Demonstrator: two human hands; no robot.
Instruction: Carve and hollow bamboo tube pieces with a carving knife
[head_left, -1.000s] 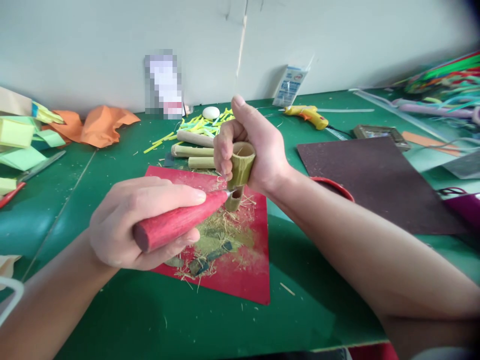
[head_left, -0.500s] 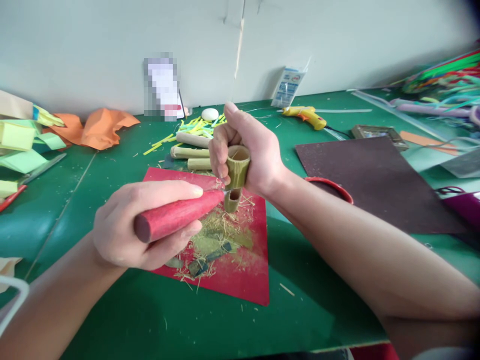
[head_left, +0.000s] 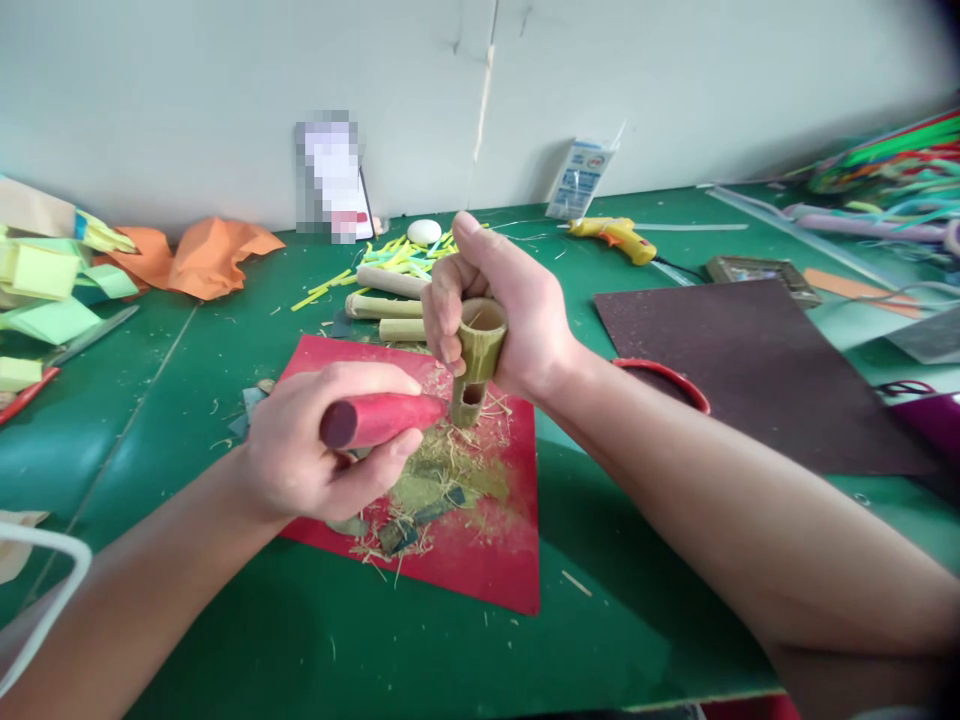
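Note:
My left hand [head_left: 300, 440] is closed round the thick red handle of a carving tool [head_left: 375, 418]. The tool's narrow end points right at the lower part of a bamboo tube [head_left: 482, 350]; its blade hardly shows. Whether it touches the bamboo I cannot tell. My right hand [head_left: 517, 310] grips the tube upright, fingers curled on its far and left sides. The tube's top is open, and a squarish hole is cut low in its near wall. Beneath lies a red mat [head_left: 480, 570] strewn with bamboo dust, shavings and dark scraps.
Bamboo pieces [head_left: 382, 306] lie behind the mat beside cut yellow strips [head_left: 390, 262] and a white egg-shaped thing [head_left: 424, 232]. A yellow glue gun [head_left: 615, 240] and a dark board [head_left: 735, 370] are to the right. Crumpled orange paper [head_left: 214, 258] and a phone [head_left: 337, 180] stand at back left.
My left hand has moved right and turned, so the tool's handle end points more toward me. The blade has come away from the hole, which now shows plainly. My right hand stays nearly still.

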